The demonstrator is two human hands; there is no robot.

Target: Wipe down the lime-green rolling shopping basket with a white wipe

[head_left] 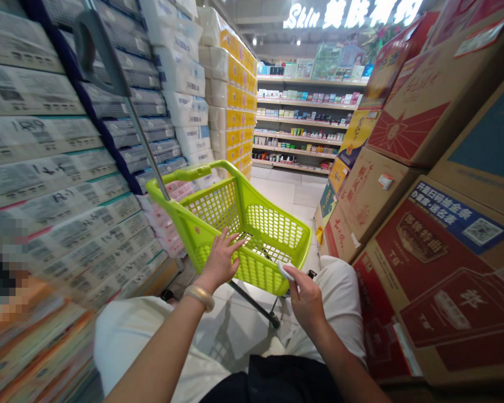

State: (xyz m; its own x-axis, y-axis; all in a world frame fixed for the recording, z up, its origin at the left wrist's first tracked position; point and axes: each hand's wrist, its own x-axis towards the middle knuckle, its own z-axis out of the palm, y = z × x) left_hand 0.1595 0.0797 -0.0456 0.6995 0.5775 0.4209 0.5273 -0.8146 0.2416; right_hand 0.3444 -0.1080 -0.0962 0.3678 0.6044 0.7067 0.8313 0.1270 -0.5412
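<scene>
A lime-green shopping cart [258,268] stands between stacked cartons [415,120] and wrapped packs [231,98]; the person's left hand [218,262], fingers spread, is over its near side, where the right hand [306,299] pinches a white cloth [284,271].

Brt ceiling lts [298,42], sign [355,13] glare; edges stretched, L blurry.

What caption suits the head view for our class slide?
Shop aisle: left hand at a green cart, right hand holding something white.
</scene>
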